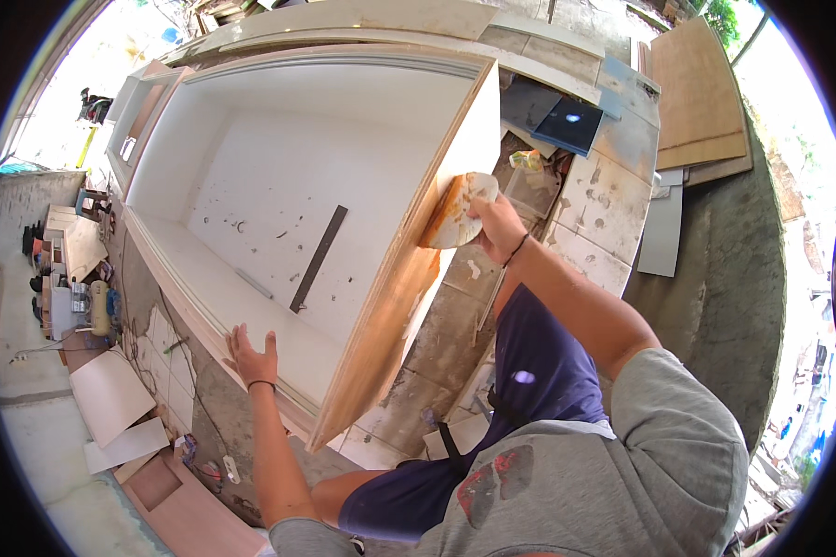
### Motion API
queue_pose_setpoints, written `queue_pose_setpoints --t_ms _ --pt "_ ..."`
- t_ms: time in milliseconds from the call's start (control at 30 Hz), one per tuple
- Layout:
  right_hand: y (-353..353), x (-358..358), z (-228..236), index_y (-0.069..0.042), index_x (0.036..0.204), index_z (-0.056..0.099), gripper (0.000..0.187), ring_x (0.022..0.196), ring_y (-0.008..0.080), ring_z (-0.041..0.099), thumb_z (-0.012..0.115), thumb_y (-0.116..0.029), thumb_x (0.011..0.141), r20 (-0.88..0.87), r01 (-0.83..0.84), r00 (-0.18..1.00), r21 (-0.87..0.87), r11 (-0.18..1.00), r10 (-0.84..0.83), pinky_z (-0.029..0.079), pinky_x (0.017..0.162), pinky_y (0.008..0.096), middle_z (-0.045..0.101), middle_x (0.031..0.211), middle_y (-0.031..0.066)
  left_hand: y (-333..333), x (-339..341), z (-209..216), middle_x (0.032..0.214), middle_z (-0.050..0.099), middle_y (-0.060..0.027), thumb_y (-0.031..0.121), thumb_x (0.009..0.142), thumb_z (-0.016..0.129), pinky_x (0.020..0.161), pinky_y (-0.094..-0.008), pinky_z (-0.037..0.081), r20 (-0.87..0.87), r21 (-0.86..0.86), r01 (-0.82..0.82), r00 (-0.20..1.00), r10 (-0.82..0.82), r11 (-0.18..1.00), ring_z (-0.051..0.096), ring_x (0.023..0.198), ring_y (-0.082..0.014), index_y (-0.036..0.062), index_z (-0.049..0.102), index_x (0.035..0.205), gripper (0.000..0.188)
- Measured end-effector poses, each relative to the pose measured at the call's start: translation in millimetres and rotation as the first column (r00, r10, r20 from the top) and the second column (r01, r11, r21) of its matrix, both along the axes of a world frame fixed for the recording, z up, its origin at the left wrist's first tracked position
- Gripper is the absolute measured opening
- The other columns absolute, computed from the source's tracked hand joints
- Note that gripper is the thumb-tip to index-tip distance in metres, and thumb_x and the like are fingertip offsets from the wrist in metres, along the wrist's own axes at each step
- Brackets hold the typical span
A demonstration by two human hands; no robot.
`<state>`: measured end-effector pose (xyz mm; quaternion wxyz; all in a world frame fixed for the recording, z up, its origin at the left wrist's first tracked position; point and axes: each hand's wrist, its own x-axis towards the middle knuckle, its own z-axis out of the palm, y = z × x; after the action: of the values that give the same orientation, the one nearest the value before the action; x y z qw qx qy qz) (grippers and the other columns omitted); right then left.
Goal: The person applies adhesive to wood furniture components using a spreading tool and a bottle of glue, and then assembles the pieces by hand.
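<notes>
A large open white cabinet box lies on its back in front of me. Its right outer side panel is bare wood wet with brownish glue. My right hand presses a flat pale spreader card, smeared with glue, against the upper part of that panel. My left hand rests flat with fingers spread on the cabinet's near front edge. A thin dark strip and a small pale strip lie inside the box on its white back.
Glue-stained boards lie to the right of the cabinet, with plywood sheets leaning beyond. White and brown offcuts lie on the floor at the lower left, near tools and cans. A concrete wall is at right.
</notes>
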<state>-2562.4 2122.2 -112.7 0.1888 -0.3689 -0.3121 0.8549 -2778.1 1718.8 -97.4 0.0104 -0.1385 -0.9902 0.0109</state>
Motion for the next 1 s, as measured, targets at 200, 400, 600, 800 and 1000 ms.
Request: queue_pose_setpoints --t_ms 200,400,600,800,1000 --pt "47.6 0.9 86.3 0.0 0.107 0.048 0.031 0.086 0.0243 0.062 0.048 0.001 0.076 -0.347 0.073 0.937 0.079 0.994 -0.041 0.052 0.078 0.0397 0.056 0.102 0.0116 0.8 -1.0 -1.2 0.142 0.034 -0.0072 0.043 0.08 0.062 0.106 -0.0606 0.008 -0.003 0.019 0.03 1.0 -0.03 0.999 0.019 0.137 -0.0263 0.012 0.041 0.132 0.065" --pt "113.0 36.0 8.2 0.0 0.107 0.047 0.032 0.083 0.0287 0.063 0.049 0.0 0.075 -0.097 0.133 0.987 0.083 0.988 -0.125 0.057 0.069 0.0449 0.055 0.098 0.0132 10.8 2.6 6.9 0.144 0.031 -0.0073 0.042 0.08 0.061 0.106 -0.0616 0.003 0.077 -0.001 -0.011 0.997 0.011 1.0 0.014 0.138 -0.0262 0.0115 0.039 0.133 0.065" --pt "73.3 -1.2 -72.2 -0.001 0.116 0.046 0.04 0.092 0.0311 0.062 0.046 0.0 0.076 0.144 0.016 0.989 0.077 0.997 -0.027 0.057 0.067 0.0501 0.055 0.106 0.0144 14.0 4.5 9.4 0.143 0.031 -0.0064 0.041 0.08 0.062 0.107 -0.0619 0.003 0.101 -0.001 -0.036 0.994 0.036 0.999 0.014 0.138 -0.0252 0.0122 0.038 0.133 0.065" --pt "61.3 -13.9 -16.3 0.003 0.111 0.046 0.035 0.087 0.0318 0.062 0.045 0.001 0.075 0.067 0.014 0.998 0.102 0.995 -0.021 0.058 0.066 0.0497 0.055 0.098 0.0152 5.4 3.5 8.3 0.143 0.032 -0.0059 0.041 0.08 0.063 0.106 -0.0625 0.005 0.079 0.002 -0.041 0.996 0.041 0.999 0.015 0.138 -0.0247 0.013 0.04 0.133 0.064" --pt "105.8 -7.9 54.8 0.003 0.109 0.046 0.034 0.092 0.0269 0.061 0.047 0.0 0.075 -0.279 0.071 0.959 0.101 0.992 -0.04 0.053 0.082 0.0417 0.057 0.098 0.013 9.2 0.8 8.3 0.143 0.032 -0.0054 0.041 0.079 0.063 0.106 -0.0626 0.005 0.084 -0.027 -0.034 0.996 0.036 0.999 0.015 0.138 -0.0248 0.0138 0.04 0.132 0.064"
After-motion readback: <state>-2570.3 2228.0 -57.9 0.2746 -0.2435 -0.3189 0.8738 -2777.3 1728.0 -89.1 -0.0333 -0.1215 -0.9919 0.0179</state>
